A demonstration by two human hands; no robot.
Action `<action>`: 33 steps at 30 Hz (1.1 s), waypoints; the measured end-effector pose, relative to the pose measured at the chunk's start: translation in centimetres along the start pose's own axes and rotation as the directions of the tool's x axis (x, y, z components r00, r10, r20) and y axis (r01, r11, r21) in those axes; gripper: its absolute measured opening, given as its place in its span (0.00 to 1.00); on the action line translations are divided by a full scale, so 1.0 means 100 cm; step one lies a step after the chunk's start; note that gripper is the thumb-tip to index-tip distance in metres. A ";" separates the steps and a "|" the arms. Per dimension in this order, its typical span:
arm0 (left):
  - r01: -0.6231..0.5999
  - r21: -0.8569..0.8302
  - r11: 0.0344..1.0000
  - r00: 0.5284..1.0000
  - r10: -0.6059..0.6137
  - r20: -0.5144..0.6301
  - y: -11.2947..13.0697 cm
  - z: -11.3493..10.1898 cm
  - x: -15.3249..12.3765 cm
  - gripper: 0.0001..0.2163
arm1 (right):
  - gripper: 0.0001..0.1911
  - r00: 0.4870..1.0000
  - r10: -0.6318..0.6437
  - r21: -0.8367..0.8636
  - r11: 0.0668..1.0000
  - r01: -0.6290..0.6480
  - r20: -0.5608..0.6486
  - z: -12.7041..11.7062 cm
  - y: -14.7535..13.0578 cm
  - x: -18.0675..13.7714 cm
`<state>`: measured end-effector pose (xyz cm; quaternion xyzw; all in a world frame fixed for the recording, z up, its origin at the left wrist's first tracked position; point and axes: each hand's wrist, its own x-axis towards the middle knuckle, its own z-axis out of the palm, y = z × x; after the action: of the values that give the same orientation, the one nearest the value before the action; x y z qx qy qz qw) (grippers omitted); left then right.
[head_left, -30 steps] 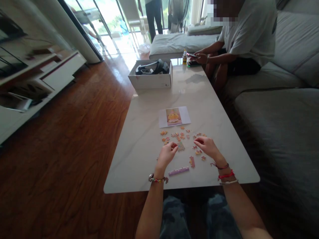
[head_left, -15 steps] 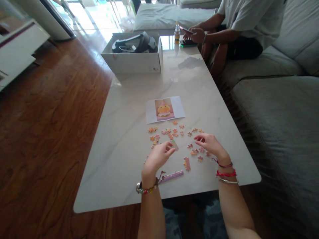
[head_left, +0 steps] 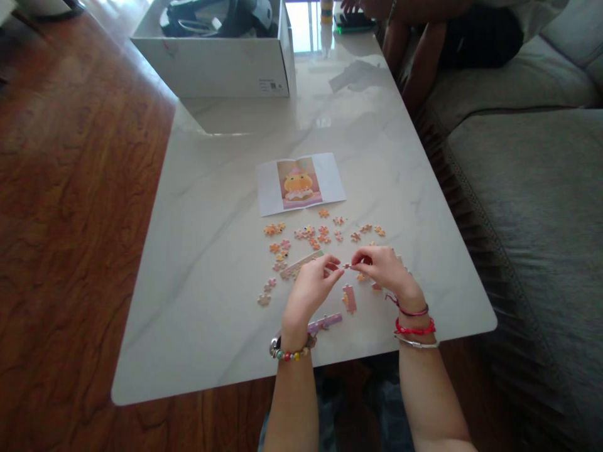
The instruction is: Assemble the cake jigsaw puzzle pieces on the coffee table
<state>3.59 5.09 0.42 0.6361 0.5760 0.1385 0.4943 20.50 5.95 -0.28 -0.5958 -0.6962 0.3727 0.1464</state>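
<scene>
Small puzzle piece [head_left: 347, 266]: between two hands, over table [head_left: 211, 207]; right hand [head_left: 385, 269], fingers pinched on its edge; left hand [head_left: 311, 284], fingers slightly parted, just beside

The box [head_left: 221, 70] bears illegibly small print [head_left: 271, 85].

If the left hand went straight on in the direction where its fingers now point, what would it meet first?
Probably the small puzzle piece between the left hand and the right hand; whether the left fingertips touch it is hard to tell.
</scene>
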 end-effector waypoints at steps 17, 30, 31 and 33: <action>0.045 0.244 0.969 0.999 -0.050 0.012 -0.009 0.021 -0.006 0.06 | 0.11 0.998 0.039 -0.182 0.983 -0.031 0.040 0.028 -0.004 -0.015; 0.136 0.424 0.895 0.988 -0.156 0.013 -0.002 0.023 -0.010 0.07 | 0.10 0.996 0.085 -0.276 0.958 -0.072 0.035 0.026 -0.008 -0.019; 0.145 0.435 0.889 0.986 -0.169 0.016 -0.001 0.023 -0.010 0.07 | 0.10 0.995 0.095 -0.280 0.957 -0.081 0.037 0.026 -0.009 -0.019; 0.150 0.444 0.884 0.984 -0.178 0.022 0.000 0.023 -0.011 0.07 | 0.10 0.991 0.124 -0.288 0.952 -0.106 0.043 0.026 -0.011 -0.019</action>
<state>4.98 3.06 -0.23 0.6843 0.6284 -0.0574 0.3654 18.56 3.26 -0.81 -0.6387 -0.7108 0.2941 0.0161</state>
